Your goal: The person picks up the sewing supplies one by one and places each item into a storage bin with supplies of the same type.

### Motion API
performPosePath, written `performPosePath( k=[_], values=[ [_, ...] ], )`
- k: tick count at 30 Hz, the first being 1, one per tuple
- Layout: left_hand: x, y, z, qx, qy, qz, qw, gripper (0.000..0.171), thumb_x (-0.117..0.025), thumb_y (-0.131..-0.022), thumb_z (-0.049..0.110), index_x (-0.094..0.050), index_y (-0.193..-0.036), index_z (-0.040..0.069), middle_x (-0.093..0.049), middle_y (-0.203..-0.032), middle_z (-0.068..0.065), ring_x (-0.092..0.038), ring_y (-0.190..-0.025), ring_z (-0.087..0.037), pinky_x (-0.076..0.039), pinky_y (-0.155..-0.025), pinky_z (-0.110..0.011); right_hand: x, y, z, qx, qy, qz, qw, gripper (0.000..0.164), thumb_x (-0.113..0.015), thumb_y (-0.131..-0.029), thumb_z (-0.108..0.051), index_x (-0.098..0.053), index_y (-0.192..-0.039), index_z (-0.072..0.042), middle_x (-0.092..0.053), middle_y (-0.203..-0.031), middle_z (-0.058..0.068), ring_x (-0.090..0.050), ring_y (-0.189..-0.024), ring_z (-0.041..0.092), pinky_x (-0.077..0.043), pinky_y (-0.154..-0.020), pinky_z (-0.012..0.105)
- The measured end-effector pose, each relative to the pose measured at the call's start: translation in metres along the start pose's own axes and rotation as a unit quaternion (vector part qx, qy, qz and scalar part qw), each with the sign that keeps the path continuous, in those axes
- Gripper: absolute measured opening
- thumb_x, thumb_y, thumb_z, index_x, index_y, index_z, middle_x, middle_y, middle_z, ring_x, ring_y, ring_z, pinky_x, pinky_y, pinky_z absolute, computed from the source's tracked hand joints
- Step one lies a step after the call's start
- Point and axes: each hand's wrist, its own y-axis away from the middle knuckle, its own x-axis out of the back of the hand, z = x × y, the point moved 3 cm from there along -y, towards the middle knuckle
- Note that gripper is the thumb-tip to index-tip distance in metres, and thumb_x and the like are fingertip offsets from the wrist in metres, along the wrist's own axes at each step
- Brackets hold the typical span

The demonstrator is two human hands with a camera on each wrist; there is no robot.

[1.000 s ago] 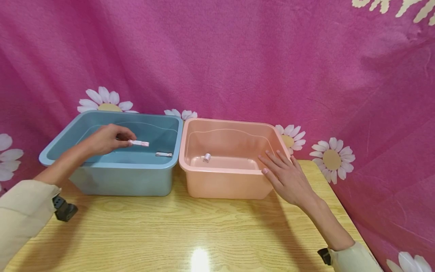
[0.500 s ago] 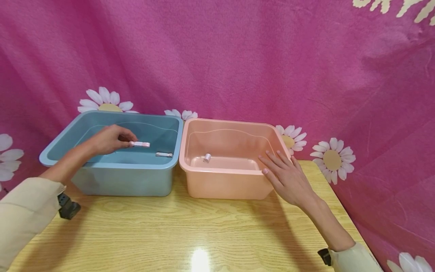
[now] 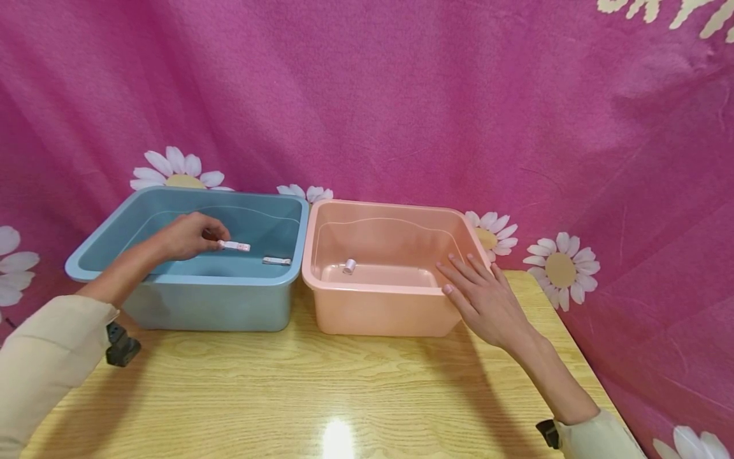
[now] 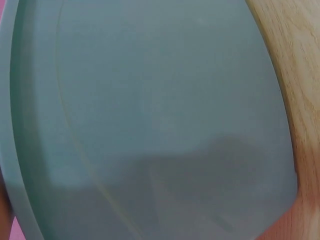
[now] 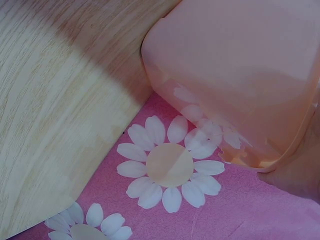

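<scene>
Above the floor of the blue plastic bin [image 3: 201, 306], my left hand [image 3: 192, 236] pinches one end of a slim white-and-pink strip [image 3: 236, 246] between thumb and fingers. The strip's free end points right. A similar narrow white-and-grey piece [image 3: 277, 261] lies in that bin near its right wall. My right hand [image 3: 478, 299] rests with spread, straight fingers on the front right corner of the pink bin [image 3: 378, 312]. Inside the pink bin, toward the left, lies a small white cylinder [image 3: 349, 266]. The left wrist view shows only the blue bin's outer wall [image 4: 150, 100].
Both bins stand side by side on a wood-grain table [image 3: 321, 382]. A magenta cloth [image 3: 373, 95] with printed daisies hangs right behind them and along the right side. The table's right edge [image 5: 115, 150] runs close by the pink bin.
My left hand has dipped very slightly, still pinching the strip, and its forearm has shifted a little to the right. The right hand and both bins stay put.
</scene>
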Motion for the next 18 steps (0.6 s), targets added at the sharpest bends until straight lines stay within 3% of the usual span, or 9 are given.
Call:
performPosePath(
  k=[18],
  values=[
    [-0.0037,-0.0054,-0.0071,0.011,-0.013,-0.023,0.9996,0.008,-0.069,-0.09,-0.003,-0.07,-0.098,-0.005,-0.069,-0.092,-0.011,-0.06,-0.085,-0.028,-0.054,-0.073,-0.046,-0.0007,-0.0002,0.0011,-0.001,0.0,0.0,1.0,0.047,-0.044,-0.107,-0.037,-0.049,-0.149,-0.018,-0.04,-0.155,0.009,-0.023,-0.146,0.038,-0.01,-0.114,0.065]
  ],
)
